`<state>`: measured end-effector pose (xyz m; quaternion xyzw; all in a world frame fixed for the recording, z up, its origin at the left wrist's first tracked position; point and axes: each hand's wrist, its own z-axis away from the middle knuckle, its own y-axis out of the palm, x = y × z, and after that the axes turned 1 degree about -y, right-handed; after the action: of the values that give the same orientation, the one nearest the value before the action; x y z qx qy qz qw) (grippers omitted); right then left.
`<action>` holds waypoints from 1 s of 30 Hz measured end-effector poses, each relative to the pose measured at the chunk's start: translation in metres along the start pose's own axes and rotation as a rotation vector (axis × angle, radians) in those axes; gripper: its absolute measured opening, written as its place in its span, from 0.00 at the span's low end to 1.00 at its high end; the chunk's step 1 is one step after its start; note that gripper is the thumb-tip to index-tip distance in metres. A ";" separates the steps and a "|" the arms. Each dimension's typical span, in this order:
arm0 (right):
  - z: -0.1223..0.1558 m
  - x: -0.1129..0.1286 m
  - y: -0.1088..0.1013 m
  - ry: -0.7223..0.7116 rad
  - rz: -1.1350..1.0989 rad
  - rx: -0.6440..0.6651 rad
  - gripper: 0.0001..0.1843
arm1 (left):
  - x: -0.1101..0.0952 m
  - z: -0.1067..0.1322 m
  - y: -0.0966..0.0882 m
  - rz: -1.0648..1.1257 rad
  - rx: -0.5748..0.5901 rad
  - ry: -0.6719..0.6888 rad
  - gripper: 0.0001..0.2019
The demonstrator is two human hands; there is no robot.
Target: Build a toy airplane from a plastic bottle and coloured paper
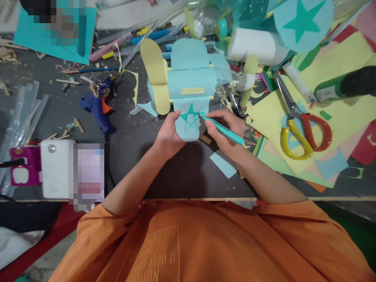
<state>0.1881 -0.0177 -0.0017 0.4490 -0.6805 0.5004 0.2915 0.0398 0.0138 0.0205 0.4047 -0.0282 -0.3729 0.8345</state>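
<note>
A plastic bottle wrapped in light blue paper (190,78), with rounded paper flaps on both sides and a yellow paper piece (161,74) at one end, lies on the dark table. My left hand (170,133) holds the edge of the near blue flap (190,135), thumb on top. On that flap a green star outline (191,119) shows, its upper tips partly filled in. My right hand (225,129) grips a turquoise marker (229,132) with its tip on the star's right side. The bottle's clear neck and white cap (249,81) point right.
Scissors (296,117) with red and yellow handles lie on yellow paper sheets (264,109) at right, near a green bottle (343,86). A blue glue gun (98,109), glue sticks (25,113) and a white power bank (55,168) are at left. Another bottle with a green star (304,21) lies at the back.
</note>
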 end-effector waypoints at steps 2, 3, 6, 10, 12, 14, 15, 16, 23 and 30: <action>0.000 0.000 0.000 -0.044 0.001 0.043 0.06 | 0.000 -0.001 -0.001 0.012 0.008 -0.009 0.22; -0.001 0.001 0.000 -0.063 0.004 0.062 0.05 | 0.000 -0.001 -0.001 0.017 0.011 -0.013 0.22; 0.000 0.000 0.000 -0.042 0.017 0.037 0.05 | 0.000 -0.002 -0.003 0.021 0.009 -0.006 0.21; 0.000 0.000 0.000 -0.022 0.009 0.015 0.05 | 0.000 -0.002 -0.002 0.023 -0.002 -0.010 0.21; 0.000 -0.001 0.000 -0.081 0.015 0.051 0.05 | 0.000 -0.001 -0.001 0.022 -0.007 -0.017 0.21; 0.000 -0.001 0.000 -0.103 0.029 0.051 0.05 | 0.000 -0.001 0.000 0.020 -0.018 -0.014 0.21; 0.000 -0.001 0.000 -0.086 0.033 0.034 0.05 | 0.000 -0.001 0.001 0.019 -0.025 -0.012 0.21; 0.000 -0.001 0.000 -0.059 0.035 0.012 0.06 | 0.000 -0.001 0.001 0.021 -0.030 -0.008 0.21; 0.001 -0.004 0.001 -0.128 0.036 0.044 0.05 | 0.000 -0.001 -0.002 0.037 -0.009 -0.011 0.20; 0.000 -0.003 0.001 -0.115 0.042 0.014 0.04 | 0.000 -0.002 -0.001 0.011 -0.012 -0.001 0.21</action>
<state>0.1889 -0.0169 -0.0050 0.4649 -0.7017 0.4845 0.2382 0.0398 0.0146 0.0186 0.3992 -0.0285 -0.3688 0.8389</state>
